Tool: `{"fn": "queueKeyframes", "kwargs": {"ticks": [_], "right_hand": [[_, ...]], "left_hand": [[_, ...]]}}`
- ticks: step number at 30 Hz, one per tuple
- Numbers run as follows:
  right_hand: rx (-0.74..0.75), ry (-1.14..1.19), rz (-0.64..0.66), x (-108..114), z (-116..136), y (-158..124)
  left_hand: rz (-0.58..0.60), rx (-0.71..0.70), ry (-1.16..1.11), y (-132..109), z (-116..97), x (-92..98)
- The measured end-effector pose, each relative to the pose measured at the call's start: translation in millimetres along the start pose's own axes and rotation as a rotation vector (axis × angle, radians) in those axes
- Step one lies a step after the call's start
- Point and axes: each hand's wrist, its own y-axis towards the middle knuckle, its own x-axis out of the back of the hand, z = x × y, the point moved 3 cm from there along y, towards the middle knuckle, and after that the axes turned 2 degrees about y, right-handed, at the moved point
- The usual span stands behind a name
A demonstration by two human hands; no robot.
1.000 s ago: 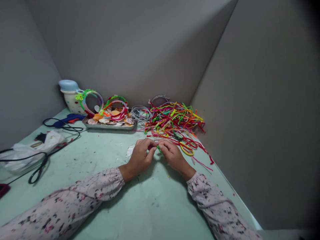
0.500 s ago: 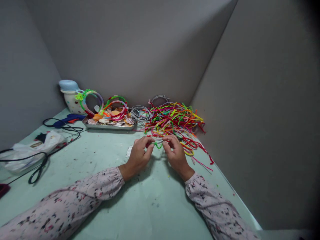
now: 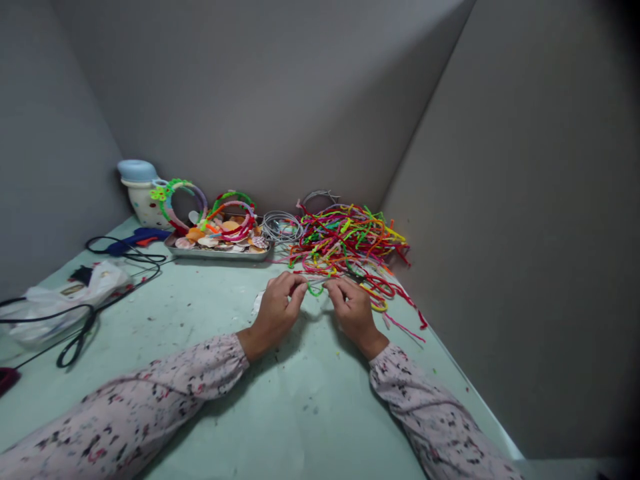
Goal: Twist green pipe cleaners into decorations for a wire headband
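Note:
My left hand (image 3: pixel 277 309) and my right hand (image 3: pixel 355 308) rest on the pale green table (image 3: pixel 280 407), fingertips facing each other. Both pinch the ends of a short green pipe cleaner (image 3: pixel 315 289) that sags between them. Just behind my right hand lies a big heap of bright pipe cleaners (image 3: pixel 350 245) in red, yellow, green and pink. A small white scrap (image 3: pixel 259 301) lies beside my left hand.
A metal tray (image 3: pixel 220 251) with shells and wrapped headbands sits at the back. Bare wire rings (image 3: pixel 283 227) lie next to it. A blue-lidded jar (image 3: pixel 140 193), a blue glue gun (image 3: pixel 135 239), black scissors (image 3: pixel 75 341), cables and a plastic bag (image 3: pixel 60 300) are at the left. Grey walls close in.
My hands have moved apart a little and slid slightly away from me, drawing the green pipe cleaner out between them.

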Motion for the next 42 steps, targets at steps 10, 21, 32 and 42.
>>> {"fn": "queueKeyframes", "kwargs": {"ticks": [10, 21, 32, 42], "right_hand": [[0.082, 0.015, 0.205, -6, 7, -5], [0.120, 0.029, -0.088, 6, 8, 1], [0.114, 0.035, -0.043, 2, 6, 3], [0.127, 0.044, -0.027, 0, 9, 1]], "left_hand": [[-0.042, 0.050, -0.072, 1, 5, -2.2], [0.027, -0.008, -0.006, -1, 3, -4.2], [0.000, -0.098, 0.006, -2, 1, -3.2], [-0.080, -0.122, 0.001, -1, 2, -2.1]]}}
